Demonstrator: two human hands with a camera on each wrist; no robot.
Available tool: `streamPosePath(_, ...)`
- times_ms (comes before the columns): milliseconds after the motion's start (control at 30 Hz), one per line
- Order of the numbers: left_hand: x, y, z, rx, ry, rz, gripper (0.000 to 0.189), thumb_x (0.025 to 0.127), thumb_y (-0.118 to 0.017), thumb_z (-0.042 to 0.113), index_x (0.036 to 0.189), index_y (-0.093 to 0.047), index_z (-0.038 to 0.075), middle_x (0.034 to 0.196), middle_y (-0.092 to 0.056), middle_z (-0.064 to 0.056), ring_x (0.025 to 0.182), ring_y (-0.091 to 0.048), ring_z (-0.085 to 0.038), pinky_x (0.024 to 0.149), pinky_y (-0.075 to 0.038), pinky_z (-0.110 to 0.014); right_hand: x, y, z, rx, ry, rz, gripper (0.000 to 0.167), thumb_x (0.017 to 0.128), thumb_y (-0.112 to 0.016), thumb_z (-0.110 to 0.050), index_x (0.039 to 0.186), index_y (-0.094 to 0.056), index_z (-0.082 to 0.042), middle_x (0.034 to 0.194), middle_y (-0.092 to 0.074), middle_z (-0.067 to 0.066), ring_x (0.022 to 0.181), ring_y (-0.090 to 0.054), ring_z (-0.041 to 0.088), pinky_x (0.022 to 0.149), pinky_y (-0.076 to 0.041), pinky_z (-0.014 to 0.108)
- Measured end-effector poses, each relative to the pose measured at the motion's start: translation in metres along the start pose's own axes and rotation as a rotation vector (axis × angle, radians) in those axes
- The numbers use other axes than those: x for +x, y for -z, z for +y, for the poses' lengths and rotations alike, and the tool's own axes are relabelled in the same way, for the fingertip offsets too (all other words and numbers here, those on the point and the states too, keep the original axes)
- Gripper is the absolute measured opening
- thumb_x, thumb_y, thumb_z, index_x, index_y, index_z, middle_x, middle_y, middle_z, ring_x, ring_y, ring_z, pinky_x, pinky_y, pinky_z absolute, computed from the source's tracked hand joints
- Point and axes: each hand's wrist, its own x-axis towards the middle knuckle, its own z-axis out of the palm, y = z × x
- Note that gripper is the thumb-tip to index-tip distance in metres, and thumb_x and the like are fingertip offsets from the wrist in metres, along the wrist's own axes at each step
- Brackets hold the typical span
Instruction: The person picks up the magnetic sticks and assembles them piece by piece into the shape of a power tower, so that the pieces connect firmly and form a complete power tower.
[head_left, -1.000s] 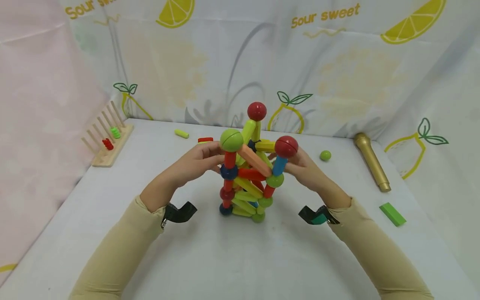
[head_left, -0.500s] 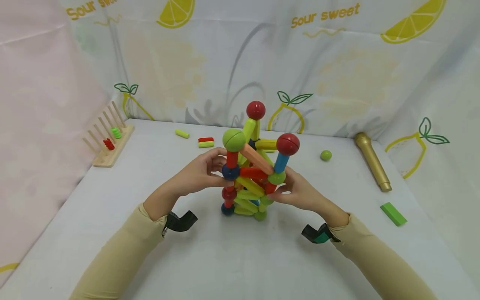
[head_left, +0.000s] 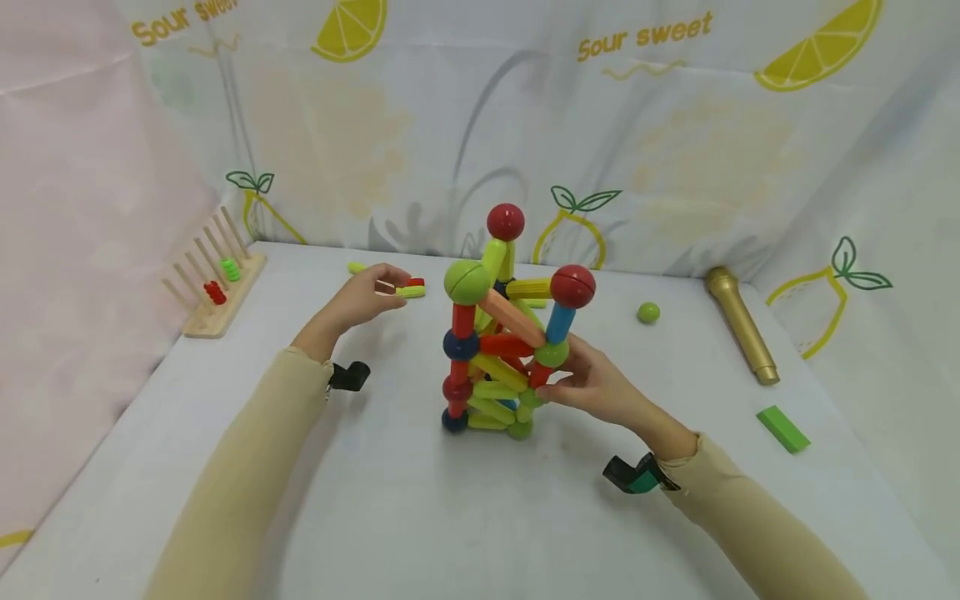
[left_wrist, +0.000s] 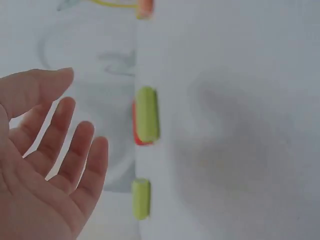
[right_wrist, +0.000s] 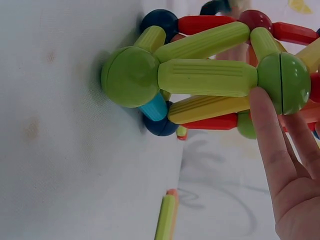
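A tower of magnetic rods and balls [head_left: 504,321] stands upright on the white table, with red balls at two of its tops and a green one at another. My right hand [head_left: 600,383] holds its right side low down, the thumb touching a green ball [right_wrist: 284,82] and the fingers partly hidden behind. To the tower's left, my left hand [head_left: 358,298] is held above the table, fingers loosely bent and holding nothing. Nearest to it lie a yellow-green rod [left_wrist: 147,114] and a red rod [head_left: 416,282], side by side. Another yellow-green rod [left_wrist: 141,199] lies apart.
A wooden peg rack [head_left: 228,292] with red and green beads stands at the far left. On the right are a green ball [head_left: 648,312], a gold microphone [head_left: 742,325] and a green block [head_left: 783,428]. A printed curtain [head_left: 480,125] hangs behind the table.
The left hand has left the tower and moved left and away toward the loose rods. The right hand has shifted lower on the tower's right side and stayed there. The tower stands almost unmoved.
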Motion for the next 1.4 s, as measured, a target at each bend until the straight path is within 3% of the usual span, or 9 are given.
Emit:
streamPosePath(67,0.015,0.0,-0.013,0.067,0.063,0.008,0.044,0.09,-0.059,0.007,0.131,-0.046,0.002,0.133,-0.044,-0.017,0.122,-0.039,-0.034,0.098,-0.037,-0.046,-0.001,-0.001,0.0,0.004,0.01,0.0,0.06,0.084,-0.063,0.004,0.136,-0.033,0.001,0.121,-0.045,0.029,0.101,-0.058,0.025,0.076,-0.053,0.038)
streamPosePath(233,0.038,-0.007,-0.027,0.168,0.123,-0.013,0.044,0.09,-0.056,0.007,0.132,-0.047,0.001,0.136,-0.042,-0.02,0.123,-0.037,-0.036,0.102,-0.032,-0.047,-0.002,-0.002,0.001,0.011,0.015,0.001,0.06,0.085,-0.064,0.003,0.137,-0.033,0.001,0.124,-0.045,0.026,0.103,-0.057,0.025,0.076,-0.053,0.038)
streamPosePath(400,0.041,-0.012,-0.024,0.234,0.16,0.005,0.041,0.089,-0.056,0.007,0.129,-0.049,-0.003,0.131,-0.046,-0.022,0.117,-0.041,-0.034,0.102,-0.031,-0.045,-0.002,-0.004,0.002,0.01,0.01,0.005,0.06,0.085,-0.064,0.002,0.137,-0.034,-0.001,0.124,-0.047,0.017,0.103,-0.057,0.025,0.076,-0.053,0.039)
streamPosePath(600,0.04,-0.015,-0.026,0.273,0.203,0.05,0.031,0.088,-0.054,0.005,0.118,-0.058,-0.004,0.113,-0.055,-0.019,0.102,-0.047,-0.031,0.093,-0.039,-0.041,-0.001,-0.003,0.002,-0.024,0.045,0.012,0.058,0.085,-0.064,0.003,0.135,-0.034,0.002,0.121,-0.044,0.031,0.102,-0.058,0.023,0.078,-0.053,0.036)
streamPosePath(833,0.037,-0.019,-0.024,0.18,0.225,-0.04,0.042,0.09,-0.056,0.014,0.128,-0.049,-0.002,0.122,-0.052,-0.021,0.107,-0.05,-0.031,0.094,-0.04,-0.041,-0.003,-0.002,0.003,-0.059,0.059,0.034,0.056,0.085,-0.062,0.005,0.134,-0.035,0.003,0.118,-0.05,0.021,0.098,-0.058,0.022,0.081,-0.051,0.034)
streamPosePath(967,0.018,-0.015,0.002,-0.104,0.115,-0.083,0.049,0.095,-0.046,0.013,0.139,-0.034,-0.007,0.131,-0.043,-0.024,0.115,-0.046,-0.031,0.099,-0.037,-0.04,-0.004,-0.003,0.004,-0.046,0.055,0.031,0.056,0.085,-0.06,0.008,0.135,-0.034,0.002,0.119,-0.051,0.008,0.098,-0.058,0.022,0.082,-0.051,0.033)
streamPosePath(1100,-0.018,-0.007,0.054,-0.415,-0.017,-0.114,0.049,0.097,-0.041,0.012,0.138,-0.029,-0.011,0.126,-0.042,-0.019,0.109,-0.043,-0.024,0.097,-0.037,-0.031,-0.004,-0.003,0.006,-0.038,0.063,0.022,0.056,0.086,-0.058,0.008,0.136,-0.034,0.002,0.119,-0.051,0.004,0.097,-0.057,0.022,0.082,-0.051,0.033)
streamPosePath(1267,-0.06,-0.001,0.113,-0.621,-0.181,-0.146,0.05,0.095,-0.042,0.01,0.141,-0.026,0.0,0.109,-0.046,-0.016,0.087,-0.047,-0.017,0.078,-0.042,-0.022,-0.004,-0.004,0.005,-0.031,0.068,0.02,0.056,0.085,-0.059,0.008,0.135,-0.034,0.003,0.119,-0.052,0.002,0.097,-0.058,0.021,0.082,-0.051,0.032)
streamPosePath(1400,-0.076,-0.006,0.139,-0.66,-0.267,-0.172,0.052,0.093,-0.047,0.009,0.143,-0.032,0.008,0.113,-0.046,-0.016,0.088,-0.051,-0.019,0.081,-0.045,-0.024,-0.003,-0.003,0.003,-0.027,0.067,0.023,0.056,0.085,-0.06,0.007,0.134,-0.035,0.003,0.117,-0.053,0.002,0.097,-0.057,0.021,0.082,-0.051,0.032)
